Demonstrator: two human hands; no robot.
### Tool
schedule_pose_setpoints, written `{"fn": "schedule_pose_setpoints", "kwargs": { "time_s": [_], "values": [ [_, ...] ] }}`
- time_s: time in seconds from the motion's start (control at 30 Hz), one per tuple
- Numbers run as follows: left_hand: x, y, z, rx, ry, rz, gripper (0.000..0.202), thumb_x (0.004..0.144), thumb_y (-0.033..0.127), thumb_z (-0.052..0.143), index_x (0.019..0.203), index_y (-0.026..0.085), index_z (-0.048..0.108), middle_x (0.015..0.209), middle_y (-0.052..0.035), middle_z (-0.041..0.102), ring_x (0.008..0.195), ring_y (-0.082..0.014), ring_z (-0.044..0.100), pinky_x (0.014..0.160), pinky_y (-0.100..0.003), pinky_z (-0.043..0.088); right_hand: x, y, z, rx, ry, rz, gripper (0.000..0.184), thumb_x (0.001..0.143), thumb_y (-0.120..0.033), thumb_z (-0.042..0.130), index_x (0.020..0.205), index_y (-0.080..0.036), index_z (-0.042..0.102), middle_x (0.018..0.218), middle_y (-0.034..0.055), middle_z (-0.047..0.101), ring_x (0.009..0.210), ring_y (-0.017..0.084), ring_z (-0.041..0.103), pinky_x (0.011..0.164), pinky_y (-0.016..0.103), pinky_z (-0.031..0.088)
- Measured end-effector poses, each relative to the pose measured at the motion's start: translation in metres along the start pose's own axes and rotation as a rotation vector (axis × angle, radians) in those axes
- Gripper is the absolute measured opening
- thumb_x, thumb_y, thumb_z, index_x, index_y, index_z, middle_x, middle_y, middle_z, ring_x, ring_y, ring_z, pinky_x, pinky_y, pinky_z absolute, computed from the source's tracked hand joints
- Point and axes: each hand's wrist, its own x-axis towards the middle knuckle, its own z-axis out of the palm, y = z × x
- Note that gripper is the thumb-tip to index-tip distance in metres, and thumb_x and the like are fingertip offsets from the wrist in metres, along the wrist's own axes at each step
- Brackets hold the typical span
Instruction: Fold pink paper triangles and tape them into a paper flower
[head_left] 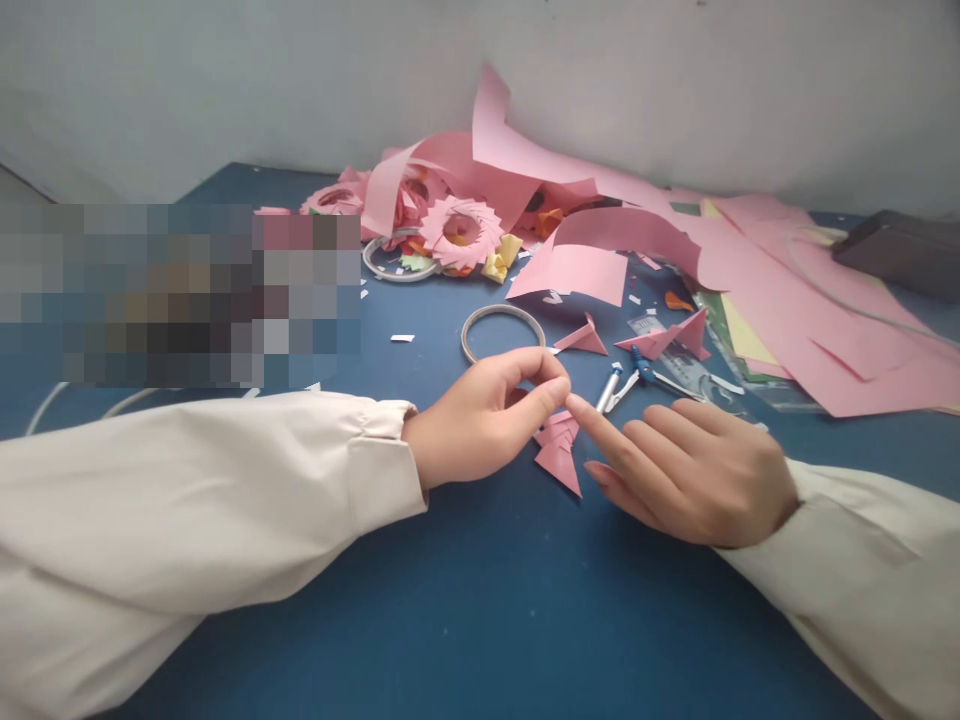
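Observation:
My left hand (pixel 491 415) is closed in a pinch, thumb against fingers, on a folded pink paper piece (pixel 560 458) that hangs below the fingertips with several overlapping pointed layers. The upper part of the piece is hidden behind the fingers. My right hand (pixel 686 470) has its index finger stretched out to the left thumb tip; its thumb stands apart and the other fingers are bent. Behind the hands lie a narrow tape roll (pixel 466 330), a small folded pink piece (pixel 585 337), another folded pink piece (pixel 670 338) and a blue-and-white slender tool (pixel 611 385).
Curled pink paper strips (pixel 570 270) and a round pleated pink paper ring (pixel 431 225) lie at the back, near a second tape roll (pixel 367 265). Pink sheets (pixel 810 320) spread over the right. A dark object (pixel 900 250) sits far right. Blurred blocks cover the left.

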Motion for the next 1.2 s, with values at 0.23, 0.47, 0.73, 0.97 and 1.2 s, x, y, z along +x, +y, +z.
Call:
{"fn": "schedule_pose_setpoints", "kwargs": {
  "time_s": [0.23,0.47,0.73,0.97,1.2],
  "values": [
    [0.0,0.001,0.0,-0.005,0.001,-0.003,0.018,0.089,0.024,0.043,0.074,0.015,0.046,0.064,0.0028,0.041,0.057,-0.0087,0.04,0.051,-0.022,0.037,-0.003,-0.001,0.002,-0.003,-0.019,0.016,0.039,0.09,-0.025,0.046,0.121,-0.002,0.053,0.051,-0.0019,0.053,0.044,0.013,0.036,0.046,0.032,0.027],
    [-0.001,0.0,-0.001,0.006,-0.002,0.013,0.017,0.089,0.024,0.043,0.075,0.015,0.046,0.066,0.0016,0.043,0.059,-0.0092,0.042,0.053,-0.022,0.04,-0.001,-0.003,0.003,0.003,-0.014,0.03,0.043,0.092,-0.025,0.042,0.125,0.002,0.046,0.052,-0.0005,0.055,0.044,0.014,0.038,0.046,0.031,0.029],
    [0.002,-0.003,-0.004,0.156,0.082,0.119,0.018,0.089,0.024,0.044,0.074,0.015,0.047,0.07,0.0013,0.045,0.063,-0.0095,0.042,0.058,-0.022,0.038,-0.003,-0.001,-0.003,0.022,0.06,0.022,0.04,0.083,-0.021,0.057,0.12,-0.005,0.052,0.049,-0.0037,0.05,0.043,0.013,0.037,0.044,0.03,0.028],
    [-0.001,-0.001,-0.004,0.268,0.057,0.167,0.016,0.088,0.022,0.045,0.075,0.015,0.05,0.072,-0.0002,0.049,0.065,-0.0109,0.044,0.06,-0.023,0.039,-0.016,-0.007,0.0,0.125,0.068,0.013,0.042,0.082,-0.019,0.056,0.121,-0.003,0.053,0.055,0.0003,0.053,0.051,0.015,0.041,0.047,0.032,0.03],
    [-0.001,-0.002,-0.004,0.216,0.042,0.164,0.014,0.087,0.02,0.05,0.076,0.014,0.057,0.075,-0.0012,0.055,0.071,-0.0123,0.051,0.063,-0.023,0.042,-0.007,-0.004,-0.004,0.114,0.025,-0.018,0.036,0.083,-0.02,0.056,0.115,-0.004,0.057,0.053,-0.0007,0.054,0.047,0.014,0.042,0.044,0.032,0.033]
  ]
}}
